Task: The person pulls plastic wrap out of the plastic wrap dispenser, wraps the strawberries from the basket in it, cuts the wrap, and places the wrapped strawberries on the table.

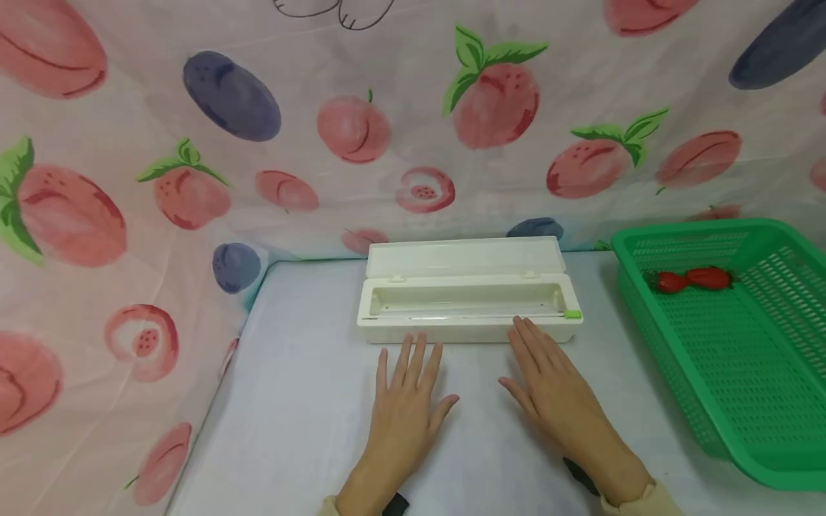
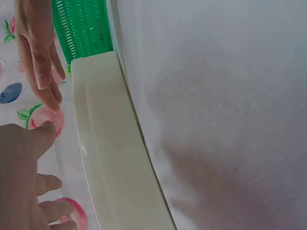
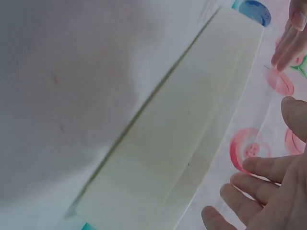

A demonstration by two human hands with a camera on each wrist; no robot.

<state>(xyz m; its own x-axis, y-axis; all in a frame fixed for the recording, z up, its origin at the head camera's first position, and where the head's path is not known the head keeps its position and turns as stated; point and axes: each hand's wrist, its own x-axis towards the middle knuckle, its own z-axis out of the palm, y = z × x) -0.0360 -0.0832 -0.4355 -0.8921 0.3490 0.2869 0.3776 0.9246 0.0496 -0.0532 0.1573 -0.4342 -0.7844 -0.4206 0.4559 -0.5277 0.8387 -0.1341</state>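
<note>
A long white plastic box (image 1: 413, 334) with a hinged lid (image 1: 464, 258) tipped back stands on the table; its trough looks bare inside. A small bright green slider (image 1: 572, 314) sits at the right end of its front rim. My left hand (image 1: 403, 416) is in front of the box, palm down, with fingers spread and straight. To its right, my right hand (image 1: 558, 390) has straight fingers, their tips overlapping the box's front edge in the head view; whether they touch it I cannot tell. Neither hand holds anything. Both wrist views show the box's plain front wall (image 2: 120, 139).
A green plastic basket (image 1: 697, 416) stands at the right, with red strawberry-like pieces (image 1: 710, 278) near its far left corner. A fruit-printed cloth (image 1: 290, 64) hangs behind and along the left. White cloth (image 1: 277, 401) covers the table.
</note>
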